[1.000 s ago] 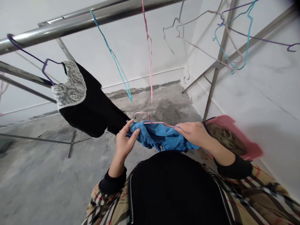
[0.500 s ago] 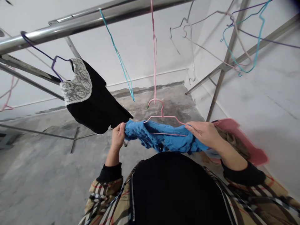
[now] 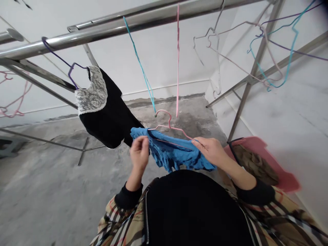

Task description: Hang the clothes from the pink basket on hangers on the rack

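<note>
A crumpled blue top (image 3: 176, 152) sits on a pink wire hanger (image 3: 169, 125), whose hook stands up above the neckline. My right hand (image 3: 211, 149) pinches the top's shoulder together with the hanger's right arm. In front of the other shoulder is my left hand (image 3: 139, 152), fingers curled in and nothing visible in them; the cloth's left end sticks out past it. The lower part of the top hangs down before my body.
A metal rail (image 3: 102, 32) crosses above, carrying a black garment with a lace collar (image 3: 93, 90), a turquoise hanger (image 3: 140, 63) and another pink hanger (image 3: 177, 61). More hangers dangle at the right. A pink basket (image 3: 287, 176) with brown cloth (image 3: 253, 164) stands low at right.
My left hand has let go of the top's left shoulder and moved inward, fingers curled. The top and its hanger have shifted left and tilted, still in my right hand.
</note>
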Tool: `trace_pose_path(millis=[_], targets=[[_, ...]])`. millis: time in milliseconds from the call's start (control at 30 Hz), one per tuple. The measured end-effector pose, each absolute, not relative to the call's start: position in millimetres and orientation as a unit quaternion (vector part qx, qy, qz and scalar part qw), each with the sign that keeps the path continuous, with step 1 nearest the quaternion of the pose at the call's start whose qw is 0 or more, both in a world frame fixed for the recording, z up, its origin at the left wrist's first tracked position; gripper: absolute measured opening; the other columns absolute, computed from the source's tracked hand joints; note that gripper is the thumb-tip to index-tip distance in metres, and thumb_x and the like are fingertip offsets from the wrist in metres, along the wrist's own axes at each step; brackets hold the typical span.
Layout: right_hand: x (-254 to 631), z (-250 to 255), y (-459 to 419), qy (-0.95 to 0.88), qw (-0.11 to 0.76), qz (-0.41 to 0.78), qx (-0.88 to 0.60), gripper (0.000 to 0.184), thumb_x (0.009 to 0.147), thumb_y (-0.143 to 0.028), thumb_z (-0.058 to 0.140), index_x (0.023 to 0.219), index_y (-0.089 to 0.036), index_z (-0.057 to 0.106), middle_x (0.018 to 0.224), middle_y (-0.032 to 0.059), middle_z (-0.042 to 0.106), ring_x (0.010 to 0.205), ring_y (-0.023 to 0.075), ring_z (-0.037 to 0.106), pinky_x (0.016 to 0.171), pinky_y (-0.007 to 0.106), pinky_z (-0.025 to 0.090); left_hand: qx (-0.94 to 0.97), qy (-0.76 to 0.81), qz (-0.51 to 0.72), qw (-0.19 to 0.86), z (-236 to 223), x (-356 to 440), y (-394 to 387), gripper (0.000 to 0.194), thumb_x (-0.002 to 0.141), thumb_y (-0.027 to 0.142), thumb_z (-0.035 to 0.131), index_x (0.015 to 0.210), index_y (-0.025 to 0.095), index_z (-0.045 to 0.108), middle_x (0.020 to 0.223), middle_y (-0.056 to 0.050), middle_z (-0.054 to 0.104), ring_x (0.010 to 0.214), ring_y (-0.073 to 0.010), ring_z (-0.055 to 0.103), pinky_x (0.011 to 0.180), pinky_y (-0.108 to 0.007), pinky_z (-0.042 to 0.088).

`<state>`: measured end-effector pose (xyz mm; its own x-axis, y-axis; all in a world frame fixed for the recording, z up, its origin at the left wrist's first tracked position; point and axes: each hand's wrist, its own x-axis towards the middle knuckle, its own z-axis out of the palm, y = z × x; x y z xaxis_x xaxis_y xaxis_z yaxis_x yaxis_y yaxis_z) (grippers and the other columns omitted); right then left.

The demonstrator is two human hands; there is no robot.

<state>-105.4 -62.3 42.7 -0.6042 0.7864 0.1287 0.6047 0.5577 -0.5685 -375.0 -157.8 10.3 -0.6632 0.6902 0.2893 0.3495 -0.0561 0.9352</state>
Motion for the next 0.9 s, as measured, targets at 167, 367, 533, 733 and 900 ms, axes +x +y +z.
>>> trace_pose_path(millis=[167, 367, 533, 733, 900], targets=[[-140.3, 27.4, -78.0, -0.863, 0.192, 0.275, -0.378, 0.041, 0.1, -0.045, 0.033, 0.095, -0.027, 0.07, 0.086, 0.0025, 0.077, 0.082, 0.0209, 0.072, 0.066, 0.028, 0.045, 0.434, 0.54, 0.555, 0.46, 7.8, -311.2, -162.0, 0.049, 0.085, 0.05, 0.061, 0.124, 0.019, 0.058, 0.097, -0.008, 0.068, 0.074, -0.0149, 0.062, 0.067, -0.028, 0.053], [-174.6, 19.8, -93.3, -0.844, 0.221, 0.307, -0.381, 0.037, 0.1, -0.034, 0.034, 0.103, -0.026, 0.07, 0.093, 0.0062, 0.078, 0.086, 0.023, 0.073, 0.07, 0.03, 0.049, 0.421, 0.559, 0.595, 0.395, -0.3, -296.8, -153.3, 0.05, 0.089, 0.049, 0.057, 0.13, 0.022, 0.048, 0.099, -0.006, 0.062, 0.089, -0.0175, 0.06, 0.084, -0.032, 0.05], [-178.3, 28.7, -95.8, -0.816, 0.247, 0.425, -0.306, 0.039, 0.097, -0.041, 0.039, 0.112, -0.024, 0.07, 0.11, 0.0094, 0.075, 0.102, 0.0252, 0.07, 0.088, 0.038, 0.053, 0.452, 0.612, 0.57, 0.31, 10.2, -317.1, -149.9, 0.037, 0.094, 0.053, 0.044, 0.086, 0.02, 0.059, 0.075, -0.002, 0.058, 0.069, -0.0153, 0.054, 0.07, -0.029, 0.046], [-139.5, 14.4, -80.5, -0.709, 0.304, 0.525, -0.36, 0.043, 0.094, -0.05, 0.046, 0.123, -0.024, 0.063, 0.104, 0.0079, 0.074, 0.09, 0.0205, 0.069, 0.082, 0.037, 0.056, 0.426, 0.566, 0.643, 0.291, 40.2, -354.5, -142.2, 0.039, 0.093, 0.056, 0.046, 0.076, 0.021, 0.05, 0.072, -0.001, 0.058, 0.066, -0.014, 0.057, 0.071, -0.03, 0.048], [-93.3, -17.7, -74.3, -0.626, 0.319, 0.533, -0.472, 0.046, 0.087, -0.056, 0.052, 0.114, -0.023, 0.069, 0.099, 0.0091, 0.074, 0.08, 0.0205, 0.066, 0.07, 0.034, 0.055, 0.431, 0.51, 0.673, 0.317, 82.4, -384.2, -139.0, 0.036, 0.09, 0.055, 0.053, 0.084, 0.019, 0.052, 0.056, 0.005, 0.05, 0.052, -0.0106, 0.053, 0.055, -0.023, 0.045]])
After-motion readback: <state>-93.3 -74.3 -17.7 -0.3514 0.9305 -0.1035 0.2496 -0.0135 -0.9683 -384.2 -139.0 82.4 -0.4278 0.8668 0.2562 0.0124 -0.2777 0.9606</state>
